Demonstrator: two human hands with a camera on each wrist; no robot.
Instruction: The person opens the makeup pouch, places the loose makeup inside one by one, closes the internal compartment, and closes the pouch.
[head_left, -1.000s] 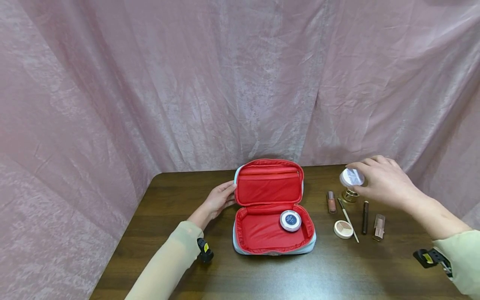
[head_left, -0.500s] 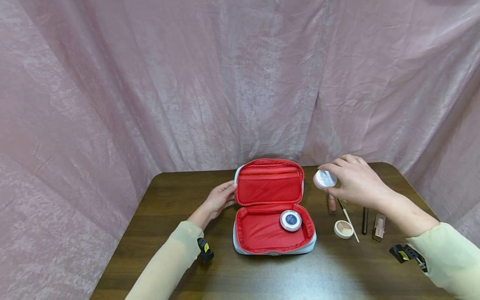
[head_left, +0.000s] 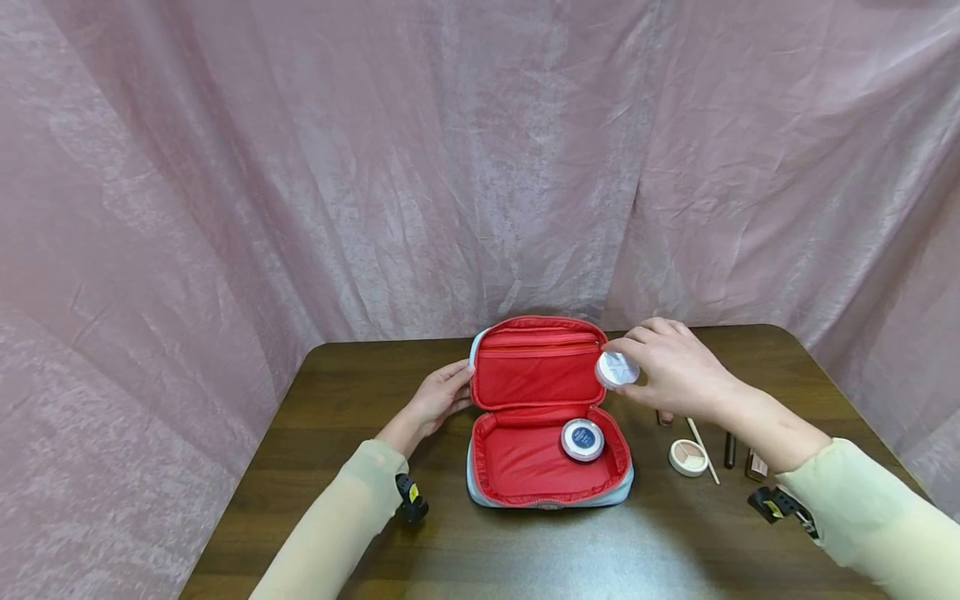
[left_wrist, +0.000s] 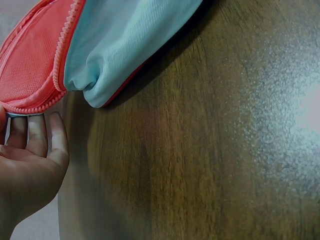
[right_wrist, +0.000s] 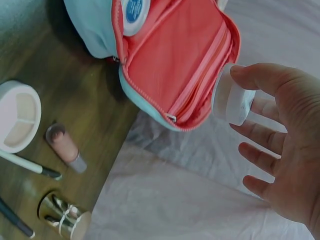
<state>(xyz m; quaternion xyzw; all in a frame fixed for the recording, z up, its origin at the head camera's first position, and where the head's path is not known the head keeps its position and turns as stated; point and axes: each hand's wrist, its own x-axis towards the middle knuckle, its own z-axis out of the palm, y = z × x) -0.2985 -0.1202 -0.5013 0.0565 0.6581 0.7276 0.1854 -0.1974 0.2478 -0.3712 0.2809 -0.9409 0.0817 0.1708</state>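
Observation:
An unzipped makeup bag (head_left: 540, 375) with red lining and a light blue outside lies spread on the table, its lid raised. My left hand (head_left: 435, 400) pinches the lid's left edge, thumb in front and fingers behind. Inside the bag's lower part, toward the right, sits a round compact (head_left: 582, 440) with a blue label. A round white cosmetic jar (right_wrist: 232, 97) is pinched between the thumb and fingers of my right hand (head_left: 678, 371). This hand is in the air beside the lid's upper right edge.
Right of the bag lie a round three-colour palette (head_left: 687, 457), a thin brush (head_left: 715, 477), a dark pencil (head_left: 730, 450) and a partly covered clear tube (head_left: 756, 465). The right wrist view also has a lip gloss (right_wrist: 64, 147) and a shiny gold container (right_wrist: 60, 215). A pink curtain (head_left: 480, 167) hangs behind.
My right hand has carried the white jar leftward from above the gold container to the bag's lid. The left hand and the bag have stayed in place.

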